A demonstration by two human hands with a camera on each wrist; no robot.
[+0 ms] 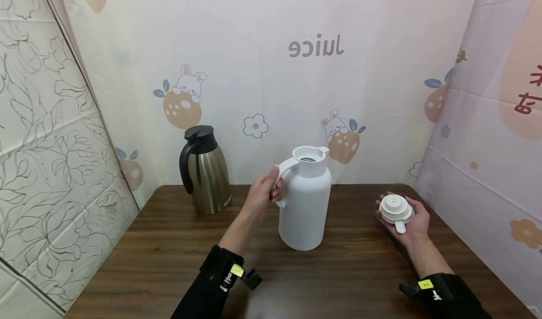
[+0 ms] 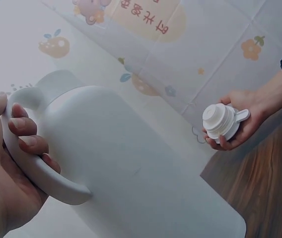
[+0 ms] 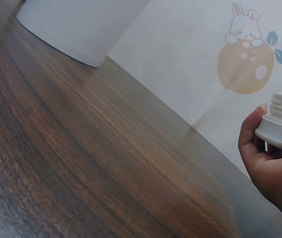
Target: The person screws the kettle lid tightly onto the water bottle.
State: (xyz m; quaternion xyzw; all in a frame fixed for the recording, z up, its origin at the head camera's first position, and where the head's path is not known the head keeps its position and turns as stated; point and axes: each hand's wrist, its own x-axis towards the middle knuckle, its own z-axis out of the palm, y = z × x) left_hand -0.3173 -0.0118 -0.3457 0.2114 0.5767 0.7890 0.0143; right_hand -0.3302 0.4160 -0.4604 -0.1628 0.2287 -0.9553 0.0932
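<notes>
My left hand (image 1: 265,191) grips the handle (image 2: 49,178) of a white thermos jug (image 1: 306,211), the fingers wrapped round it. The jug stands upright on the wooden table, and its mouth (image 1: 307,159) is uncovered. In my right hand (image 1: 417,222), palm up, lies the white lid (image 1: 395,208), thumb and fingers curled at its edge. The lid is upside down, its stepped, threaded part (image 2: 215,116) upward and a small tab (image 2: 242,115) sticking out. In the right wrist view only part of the lid (image 3: 275,130) shows, with the thumb against its rim.
A steel thermos jug (image 1: 210,180) with a black handle and top stands at the back left of the table (image 1: 347,272). Behind the table hangs a printed cloth (image 1: 254,65), and more patterned cloth (image 1: 487,145) borders the right side.
</notes>
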